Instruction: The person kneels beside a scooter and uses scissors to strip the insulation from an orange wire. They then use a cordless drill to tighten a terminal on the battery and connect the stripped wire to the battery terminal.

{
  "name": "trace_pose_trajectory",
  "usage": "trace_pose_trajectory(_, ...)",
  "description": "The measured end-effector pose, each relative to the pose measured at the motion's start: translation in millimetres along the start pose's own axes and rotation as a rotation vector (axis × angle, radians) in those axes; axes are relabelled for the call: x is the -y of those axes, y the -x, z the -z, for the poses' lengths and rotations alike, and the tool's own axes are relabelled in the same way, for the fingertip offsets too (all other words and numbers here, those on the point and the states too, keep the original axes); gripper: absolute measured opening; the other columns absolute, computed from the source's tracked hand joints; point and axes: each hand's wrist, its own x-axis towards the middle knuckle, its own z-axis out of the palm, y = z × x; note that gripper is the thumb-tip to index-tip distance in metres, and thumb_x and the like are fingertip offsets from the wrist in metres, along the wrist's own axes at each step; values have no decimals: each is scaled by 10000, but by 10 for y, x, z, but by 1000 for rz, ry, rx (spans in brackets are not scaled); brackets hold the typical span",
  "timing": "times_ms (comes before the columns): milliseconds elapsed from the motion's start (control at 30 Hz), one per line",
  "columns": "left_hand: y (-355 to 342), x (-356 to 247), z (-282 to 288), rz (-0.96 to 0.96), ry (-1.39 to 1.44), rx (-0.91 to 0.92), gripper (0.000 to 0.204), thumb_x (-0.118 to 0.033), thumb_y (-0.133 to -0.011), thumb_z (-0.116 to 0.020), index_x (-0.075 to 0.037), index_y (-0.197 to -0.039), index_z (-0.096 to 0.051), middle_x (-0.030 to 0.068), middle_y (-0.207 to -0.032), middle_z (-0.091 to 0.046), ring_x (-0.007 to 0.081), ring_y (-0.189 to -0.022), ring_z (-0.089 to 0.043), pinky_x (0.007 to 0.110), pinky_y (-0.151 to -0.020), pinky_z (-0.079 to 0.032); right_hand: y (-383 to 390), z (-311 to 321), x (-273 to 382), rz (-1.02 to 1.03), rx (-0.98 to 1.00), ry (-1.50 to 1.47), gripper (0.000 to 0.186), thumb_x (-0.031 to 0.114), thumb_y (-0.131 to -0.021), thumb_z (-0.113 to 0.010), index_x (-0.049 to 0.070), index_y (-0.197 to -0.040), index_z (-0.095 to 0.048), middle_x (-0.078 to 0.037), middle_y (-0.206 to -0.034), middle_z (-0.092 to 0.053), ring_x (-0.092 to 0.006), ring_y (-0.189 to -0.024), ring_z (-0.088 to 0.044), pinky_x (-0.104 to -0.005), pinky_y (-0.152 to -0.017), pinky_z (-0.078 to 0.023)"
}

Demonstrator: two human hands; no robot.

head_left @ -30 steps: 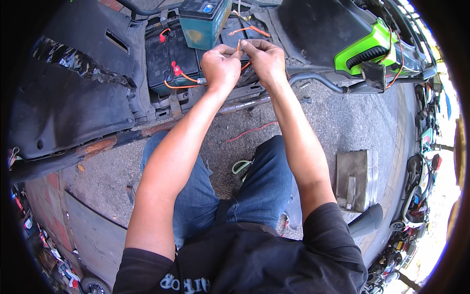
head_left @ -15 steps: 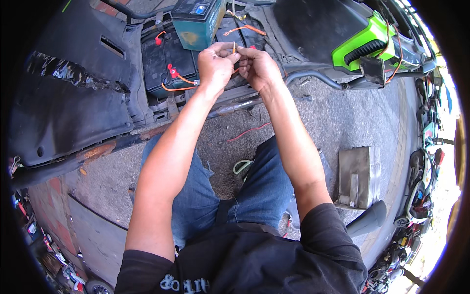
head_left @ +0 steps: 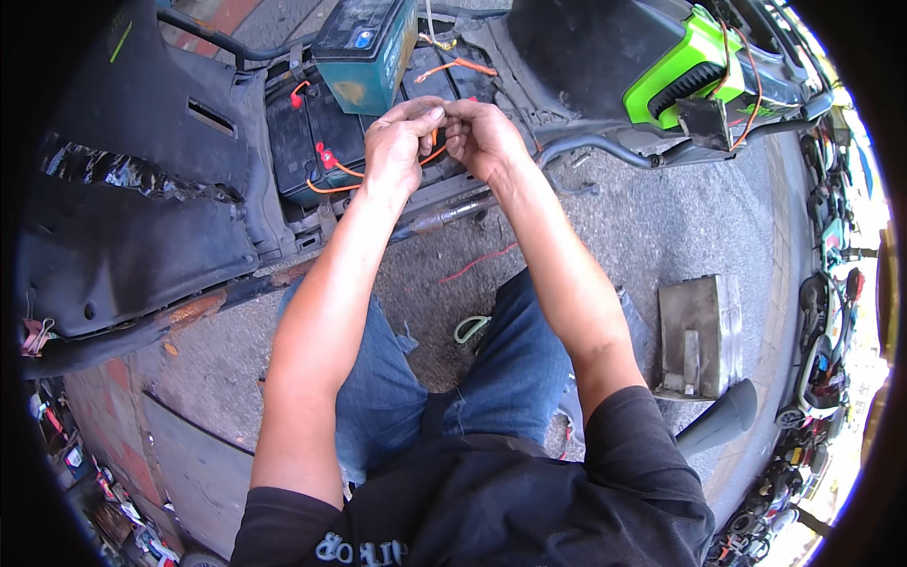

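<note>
My left hand (head_left: 395, 146) and my right hand (head_left: 484, 137) meet fingertip to fingertip, both closed in a pinch. An orange wire (head_left: 435, 139) shows between them; its end is hidden by the fingers. Below and left of my hands, an orange lead (head_left: 333, 190) runs along a black battery (head_left: 295, 151) set in the vehicle's floor frame. Red terminal covers (head_left: 326, 156) sit on that battery. Just behind my hands, a teal battery with a dark top (head_left: 364, 71) stands on the others. Another orange wire (head_left: 457, 66) lies beyond my fingers.
A black footboard panel (head_left: 142, 170) spreads to the left, a bright green tool case (head_left: 666, 80) lies at the upper right. A metal tube rail (head_left: 435, 219) crosses before me. On the ground are a grey metal box (head_left: 701, 335), green-handled scissors (head_left: 470, 328) and a red wire (head_left: 477, 262).
The wire tip that stuck up between my fingers is now covered by them. My hands have drawn closer together, and the view has shifted slightly.
</note>
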Motion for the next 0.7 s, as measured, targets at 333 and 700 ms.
trace_pose_trajectory(333, 89, -83, -75, -177, -48, -223, 232, -1, -888, -751, 43, -1099, -666, 76, -844, -721, 77, -562, -582, 200, -476, -405, -765, -116, 140, -26, -79, 413, 144, 179, -988, -660, 56, -1058, -691, -52, -927, -729, -118, -755, -689, -243, -662, -585)
trace_pose_trajectory(700, 27, -95, -91, -244, -134, -198, 161, -6, -909, -724, 32, -1059, -680, 70, -914, -729, 86, -682, -615, 217, -589, -475, -703, -104, 68, 201, -129, 529, 217, 154, -994, -664, -41, -1074, -712, -88, -962, -735, -165, -820, -690, -285, -702, -567)
